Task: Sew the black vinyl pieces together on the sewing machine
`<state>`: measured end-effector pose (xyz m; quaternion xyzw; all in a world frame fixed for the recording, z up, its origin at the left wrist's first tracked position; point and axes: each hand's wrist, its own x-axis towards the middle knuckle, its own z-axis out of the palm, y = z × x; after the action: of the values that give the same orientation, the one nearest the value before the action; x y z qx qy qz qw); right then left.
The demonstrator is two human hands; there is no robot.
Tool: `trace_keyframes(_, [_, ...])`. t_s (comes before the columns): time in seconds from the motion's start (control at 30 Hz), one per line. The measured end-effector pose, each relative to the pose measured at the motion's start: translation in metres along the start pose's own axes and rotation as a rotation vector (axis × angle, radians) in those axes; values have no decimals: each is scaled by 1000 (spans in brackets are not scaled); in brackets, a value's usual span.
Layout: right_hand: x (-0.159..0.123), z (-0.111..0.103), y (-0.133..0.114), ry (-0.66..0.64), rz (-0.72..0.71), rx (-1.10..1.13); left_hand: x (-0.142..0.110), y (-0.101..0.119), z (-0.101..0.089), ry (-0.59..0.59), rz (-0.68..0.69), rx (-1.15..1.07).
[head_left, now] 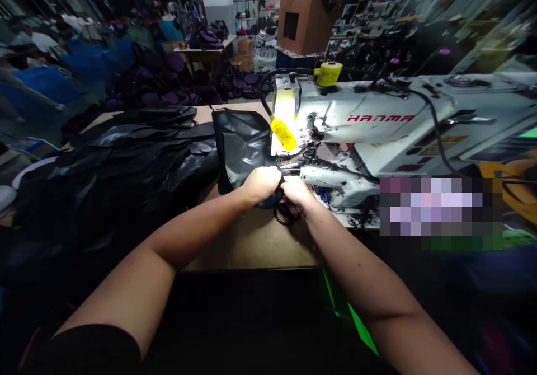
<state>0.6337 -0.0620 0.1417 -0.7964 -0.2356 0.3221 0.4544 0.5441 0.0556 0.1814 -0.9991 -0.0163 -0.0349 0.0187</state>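
A white sewing machine (335,112) with red lettering reaches in from the right, its narrow lower arm (321,176) ending near my hands. My left hand (262,183) is closed on the edge of a shiny black piece of material (245,145), just below the needle area. Close against it, my right hand (297,191) is also closed at the same black piece, by the tip of the lower arm. The fingertips of both hands are partly hidden. Black scissor handles (286,215) show on the table beneath my right hand. A yellow lamp (284,134) lights the spot.
A large heap of black pieces (168,145) covers the left side of the wooden table (251,240). The table's front edge runs close before me. Behind stand a cardboard box (308,25) and piles of dark purple goods (159,73). A blurred-out patch lies at right.
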Motion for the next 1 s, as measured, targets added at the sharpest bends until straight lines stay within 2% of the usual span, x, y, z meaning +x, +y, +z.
trace_keyframes(0.1, [7,0,-5,36,-48,-105,-5,-3,5,74,-63,-43])
trace_keyframes(0.23, [-3,-4,-14,101,-151,-425,-24,-10,-1,159,-103,16])
trace_keyframes(0.33, [-16,-8,-18,96,-120,-567,-31,-20,-14,126,55,100])
trace_keyframes(0.43, [-21,-11,-22,95,-78,-658,-26,-26,-27,49,228,132])
trace_keyframes(0.53, [-17,-13,-28,23,-84,-529,-14,-21,-36,16,233,148])
trace_keyframes(0.63, [-11,-11,-37,-79,12,-266,-2,-8,-38,-30,129,129])
trace_keyframes(0.73, [-9,-10,-43,-85,92,-91,6,4,-34,-66,52,77])
trace_keyframes(0.93, [-8,-8,-34,-38,-42,-155,0,5,-18,-51,-135,-86])
trace_keyframes(1.0, [-8,-6,-26,-17,-117,-172,-9,0,-15,-14,-141,-127])
